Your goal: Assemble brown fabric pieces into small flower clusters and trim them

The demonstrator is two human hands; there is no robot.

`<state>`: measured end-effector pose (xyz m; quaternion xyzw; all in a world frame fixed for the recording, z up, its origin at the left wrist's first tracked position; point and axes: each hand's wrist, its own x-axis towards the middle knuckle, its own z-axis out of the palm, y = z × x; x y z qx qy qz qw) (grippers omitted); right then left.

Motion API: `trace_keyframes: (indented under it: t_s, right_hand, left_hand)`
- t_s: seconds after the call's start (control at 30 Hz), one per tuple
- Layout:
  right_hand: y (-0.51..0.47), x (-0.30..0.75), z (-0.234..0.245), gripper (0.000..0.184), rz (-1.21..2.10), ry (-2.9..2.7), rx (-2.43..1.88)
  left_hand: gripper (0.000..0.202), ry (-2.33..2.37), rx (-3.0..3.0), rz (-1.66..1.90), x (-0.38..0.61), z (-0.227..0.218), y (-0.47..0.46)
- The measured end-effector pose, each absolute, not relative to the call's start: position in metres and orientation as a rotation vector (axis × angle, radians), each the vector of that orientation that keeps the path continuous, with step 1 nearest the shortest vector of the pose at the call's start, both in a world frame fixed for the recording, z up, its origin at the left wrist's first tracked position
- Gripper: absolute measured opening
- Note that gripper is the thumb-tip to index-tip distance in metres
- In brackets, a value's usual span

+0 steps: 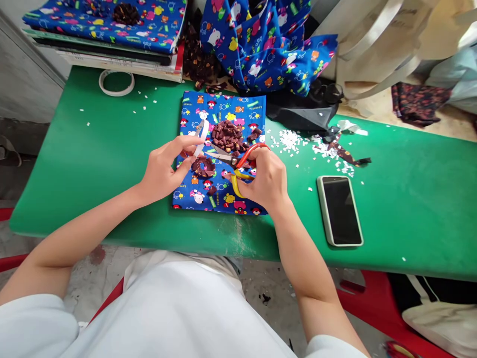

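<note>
My right hand [263, 179] is closed round the red and yellow handles of a pair of scissors [229, 159], whose blades point left. My left hand [166, 166] pinches a white strip [200, 141] between thumb and fingers, just left of the blades. Below the strip lies a small brown ring of folded fabric [203, 167]. All of this is over a folded blue cartoon-print cloth [194, 194] on the green table [93, 164]. A pile of small brown fabric pieces [226, 135] rests on the cloth beyond the scissors.
A phone [339, 210] lies face up to the right. White scraps [294, 140] and a brown strip [345, 154] lie scattered behind it. A tape roll [116, 82], stacked printed cloth [108, 25] and a heap of blue cloth [268, 44] line the far edge.
</note>
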<state>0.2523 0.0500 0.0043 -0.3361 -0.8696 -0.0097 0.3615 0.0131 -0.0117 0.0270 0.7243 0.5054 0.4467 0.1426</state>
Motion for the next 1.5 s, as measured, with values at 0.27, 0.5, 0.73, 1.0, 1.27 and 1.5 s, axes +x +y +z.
trace_keyframes:
  t_s: [0.27,0.5,0.73,1.0,1.27,1.5]
  right_hand:
    - [0.0483,0.2468,0.0030,0.030,-0.056,-2.242,-0.724]
    - [0.0490,0.2519,0.0003,0.041,0.103,-2.295,-0.917]
    - [0.0495,0.2539,0.0015,0.045,0.123,-2.336,-0.996]
    - [0.0494,0.2530,0.0037,0.048,0.070,-2.344,-0.952]
    - [0.0487,0.2529,0.0009,0.046,0.067,-2.347,-0.955]
    - [0.0481,0.2541,0.0012,0.040,0.117,-2.375,-0.974]
  left_hand:
    - [0.024,1.470,2.160,1.247,0.0156,0.0244,-0.0145]
    - [0.025,1.481,2.126,1.218,0.0180,0.0240,-0.0144]
    - [0.025,1.516,2.117,1.187,0.0176,0.0239,-0.0139]
    - [0.023,1.449,2.156,1.239,0.0183,0.0223,-0.0129]
    - [0.023,1.487,2.150,1.209,0.0178,0.0222,-0.0132]
    - [0.022,1.514,2.145,1.180,0.0173,0.0207,-0.0132]
